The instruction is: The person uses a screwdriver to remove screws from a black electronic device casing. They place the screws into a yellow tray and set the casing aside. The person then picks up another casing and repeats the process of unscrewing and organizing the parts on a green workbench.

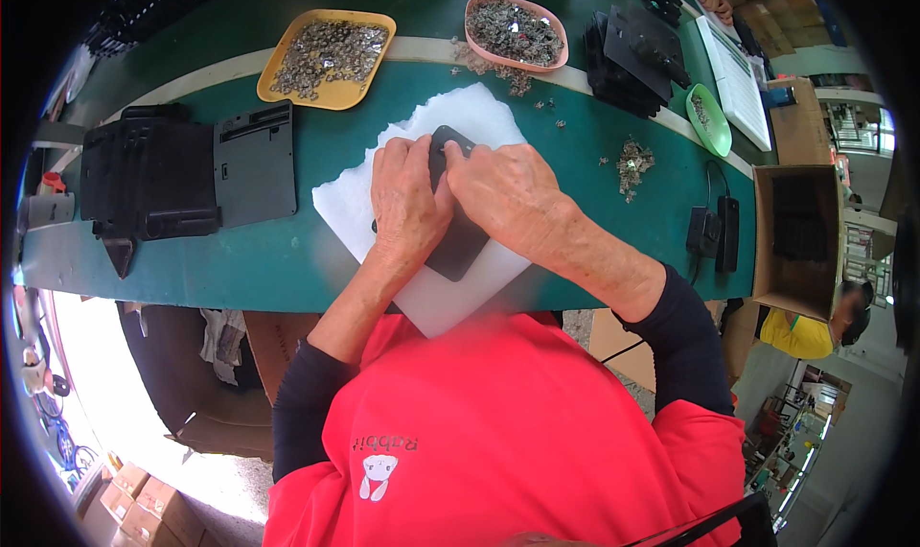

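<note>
A flat black plastic panel (458,249) lies tilted on a white foam sheet (484,109) in front of me. My left hand (410,194) is closed over the panel's left side, its fingertips near the far end. My right hand (510,190) reaches across from the right with its fingers bent and pinched together at the panel's far end (448,137). Whatever small thing those fingers may hold is hidden. Both hands nearly touch and cover the panel's middle.
Beyond the foam stand a yellow tray (352,94) and a pink tray (551,62) of small metal pieces. Stacked black panels (153,178) lie left; more (628,58) stand far right. A green bowl (711,125), loose pieces (632,166), a black adapter (704,231) and cardboard box (767,259) are right.
</note>
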